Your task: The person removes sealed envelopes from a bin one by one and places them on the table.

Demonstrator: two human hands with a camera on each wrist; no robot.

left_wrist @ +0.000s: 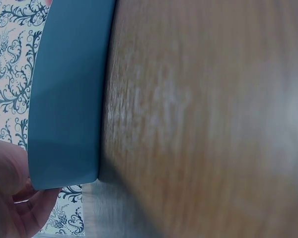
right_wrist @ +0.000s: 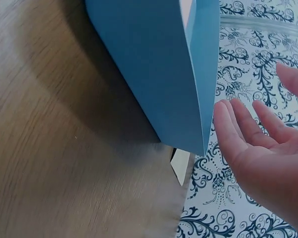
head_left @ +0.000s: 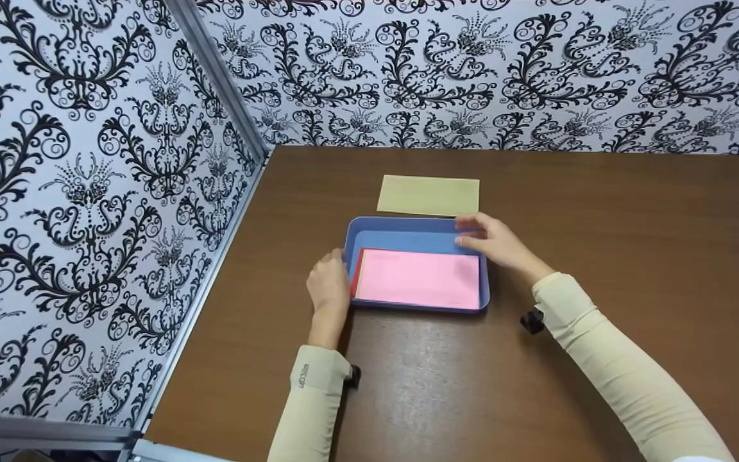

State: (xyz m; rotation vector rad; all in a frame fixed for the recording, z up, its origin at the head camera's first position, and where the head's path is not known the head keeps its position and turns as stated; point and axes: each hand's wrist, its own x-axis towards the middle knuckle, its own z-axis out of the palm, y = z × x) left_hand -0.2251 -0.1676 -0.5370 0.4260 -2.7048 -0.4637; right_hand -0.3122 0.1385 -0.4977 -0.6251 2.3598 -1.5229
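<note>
The blue tray (head_left: 401, 240) bearing pink paper (head_left: 421, 279) is gripped by the left hand (head_left: 330, 282), while the right hand (head_left: 494, 244) is held relaxed by its far-right corner.

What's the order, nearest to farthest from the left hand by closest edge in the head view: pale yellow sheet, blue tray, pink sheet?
From the left hand:
1. Blue tray: its left side is right at the hand.
2. Pink sheet: inside the tray, to the hand's right.
3. Pale yellow sheet: outside the tray, beyond its far rim.
</note>
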